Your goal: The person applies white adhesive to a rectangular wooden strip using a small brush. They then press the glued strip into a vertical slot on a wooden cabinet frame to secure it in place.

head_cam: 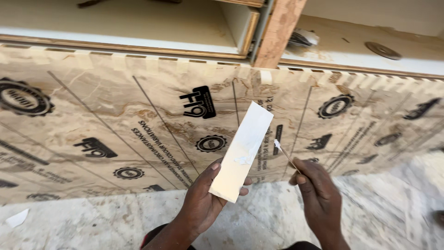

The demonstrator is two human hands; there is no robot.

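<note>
Underneath, dusty marble floor (92,222); behind, film-covered panel (115,115).

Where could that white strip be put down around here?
Bare stone floor lies left of the left hand, past a paper scrap, and right of the right hand. Between the hands it is tight: the white strip and a thin stick meet there.
</note>
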